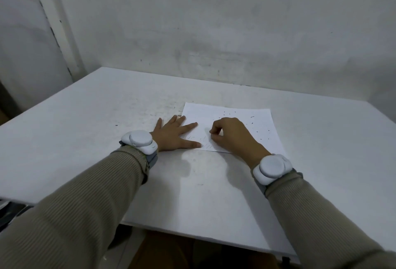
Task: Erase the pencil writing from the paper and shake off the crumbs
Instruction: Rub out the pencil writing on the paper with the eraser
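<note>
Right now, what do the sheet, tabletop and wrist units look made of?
Sheet: thin white paper, matte; lies flat, with faint pencil strokes and dark crumbs. Tabletop: white, smooth, matte board, possibly laminate or painted; scuffed grey, exact material unclear. Left wrist unit and right wrist unit: smooth pale moulded plastic by the look, rounded with soft sheen, on grey straps.
</note>
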Available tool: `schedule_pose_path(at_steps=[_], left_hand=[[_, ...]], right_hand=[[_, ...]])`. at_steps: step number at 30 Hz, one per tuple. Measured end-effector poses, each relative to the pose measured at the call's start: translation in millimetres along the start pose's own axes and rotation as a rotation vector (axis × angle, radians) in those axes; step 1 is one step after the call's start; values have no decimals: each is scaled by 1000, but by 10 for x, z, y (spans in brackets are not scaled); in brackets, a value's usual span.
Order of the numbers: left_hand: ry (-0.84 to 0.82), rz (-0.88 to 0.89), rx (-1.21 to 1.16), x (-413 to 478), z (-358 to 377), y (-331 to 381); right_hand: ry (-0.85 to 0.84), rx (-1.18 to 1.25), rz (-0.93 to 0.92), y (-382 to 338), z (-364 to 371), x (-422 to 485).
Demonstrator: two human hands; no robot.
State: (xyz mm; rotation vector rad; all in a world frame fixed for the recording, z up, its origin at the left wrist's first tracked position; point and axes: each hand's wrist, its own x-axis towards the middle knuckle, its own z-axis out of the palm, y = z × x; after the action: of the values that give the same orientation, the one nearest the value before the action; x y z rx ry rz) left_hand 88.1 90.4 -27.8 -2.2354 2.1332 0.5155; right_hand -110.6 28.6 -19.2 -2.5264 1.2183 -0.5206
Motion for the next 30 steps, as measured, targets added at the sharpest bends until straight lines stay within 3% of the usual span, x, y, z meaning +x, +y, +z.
schedule_pose_path(at_steps=[4,8,14,20,25,30], left_hand=[[8,-9,-14,-4,9,-1],[-5,-9,-7,15,9,-7],[-8,-9,-19,25,15,-21],[0,-10,-10,25,12,-17],[-13,-3,-21,31,10,-30],[-18,-4,-20,34,12,-32]], right_hand=[[-12,-51,9,-40,-24,38],[-130,18,-53,-107,-61,-68],[35,-38,61,3,3,42],[-102,32,-54,-152,-9,-82],[50,-53,120,60,-10,47],[-21,36,27,-114,-9,-42]])
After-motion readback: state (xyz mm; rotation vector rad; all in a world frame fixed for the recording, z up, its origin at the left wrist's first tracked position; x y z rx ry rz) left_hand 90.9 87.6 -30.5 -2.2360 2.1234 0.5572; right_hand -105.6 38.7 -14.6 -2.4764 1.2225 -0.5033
